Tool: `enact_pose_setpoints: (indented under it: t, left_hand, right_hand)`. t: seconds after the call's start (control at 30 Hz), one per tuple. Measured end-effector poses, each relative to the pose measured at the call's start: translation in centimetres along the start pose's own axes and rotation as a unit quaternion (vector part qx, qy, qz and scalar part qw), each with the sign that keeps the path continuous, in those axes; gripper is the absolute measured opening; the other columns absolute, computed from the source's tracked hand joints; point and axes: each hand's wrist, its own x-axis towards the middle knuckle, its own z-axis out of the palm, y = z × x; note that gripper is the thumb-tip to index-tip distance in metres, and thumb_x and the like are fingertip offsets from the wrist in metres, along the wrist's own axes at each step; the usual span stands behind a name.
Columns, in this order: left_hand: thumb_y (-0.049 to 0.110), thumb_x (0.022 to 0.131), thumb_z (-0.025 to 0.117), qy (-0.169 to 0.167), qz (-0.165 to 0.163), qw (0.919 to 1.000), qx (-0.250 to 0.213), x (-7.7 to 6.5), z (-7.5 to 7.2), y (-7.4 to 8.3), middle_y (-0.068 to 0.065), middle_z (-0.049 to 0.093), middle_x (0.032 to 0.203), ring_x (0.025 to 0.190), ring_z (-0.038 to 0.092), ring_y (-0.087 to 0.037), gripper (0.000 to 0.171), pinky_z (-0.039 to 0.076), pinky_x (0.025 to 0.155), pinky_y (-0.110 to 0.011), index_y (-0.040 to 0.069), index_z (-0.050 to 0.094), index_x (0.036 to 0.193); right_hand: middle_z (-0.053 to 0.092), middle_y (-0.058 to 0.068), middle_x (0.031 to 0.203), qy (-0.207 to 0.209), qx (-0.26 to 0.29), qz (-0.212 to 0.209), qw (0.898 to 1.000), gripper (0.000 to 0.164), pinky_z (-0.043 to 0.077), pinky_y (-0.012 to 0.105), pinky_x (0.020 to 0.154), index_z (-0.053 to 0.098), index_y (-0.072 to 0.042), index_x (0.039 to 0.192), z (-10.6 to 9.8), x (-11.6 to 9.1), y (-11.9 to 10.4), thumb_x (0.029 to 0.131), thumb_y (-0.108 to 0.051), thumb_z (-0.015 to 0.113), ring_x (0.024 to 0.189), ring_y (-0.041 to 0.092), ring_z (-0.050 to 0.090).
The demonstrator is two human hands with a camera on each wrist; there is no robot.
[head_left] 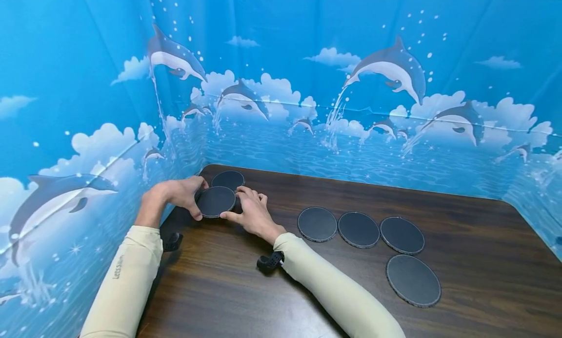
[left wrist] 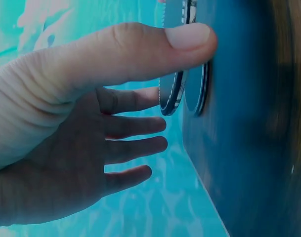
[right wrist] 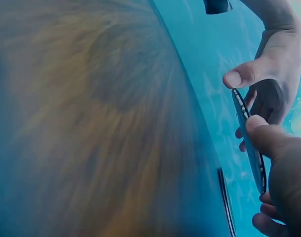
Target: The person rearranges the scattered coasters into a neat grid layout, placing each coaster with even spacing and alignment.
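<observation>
Both hands hold one round black coaster (head_left: 215, 202) with a stitched rim, raised a little above the table at its far left. My left hand (head_left: 177, 194) grips its left side; in the left wrist view the thumb crosses the rim and the other fingers extend behind. On the right side, my right hand (head_left: 254, 212) pinches it, thumb at the near edge and fingers at the far edge. The right wrist view shows this coaster (right wrist: 250, 143) edge-on between the two hands. Just behind it, another black coaster (head_left: 228, 180) lies on the table, partly covered.
Right of the hands, several matching coasters lie flat: three in a row, a left one (head_left: 317, 224), a middle one (head_left: 358, 229) and a right one (head_left: 402, 235), with one nearer (head_left: 413, 280). A dolphin-print curtain (head_left: 281, 133) borders the dark wooden table (head_left: 219, 289).
</observation>
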Motion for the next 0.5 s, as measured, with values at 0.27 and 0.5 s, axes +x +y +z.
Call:
enact_pose_setpoints:
  t: [0.27,0.5]
  left_hand:
    - [0.030,0.069,0.096,0.003,0.050,0.9986,-0.015,0.7,1.0,3.0,-0.017,0.046,0.125,0.104,0.050,-0.031,0.084,0.046,0.086,-0.045,0.000,0.046,0.130]
    - [0.031,0.069,0.095,0.013,0.118,0.9929,-0.011,1.6,1.4,6.3,-0.015,0.049,0.123,0.101,0.053,-0.028,0.083,0.047,0.083,-0.041,0.001,0.047,0.130]
  right_hand:
    - [0.048,0.004,0.149,0.017,0.045,0.002,0.999,0.071,0.028,0.044,0.105,0.065,-0.004,0.131,-2.3,-2.8,2.2,0.085,-0.057,0.078,0.134,0.022,0.044]
    - [0.051,0.004,0.146,0.045,0.056,0.009,0.997,0.073,0.034,0.046,0.105,0.067,-0.004,0.128,-6.1,-5.5,3.6,0.080,-0.057,0.082,0.131,0.025,0.045]
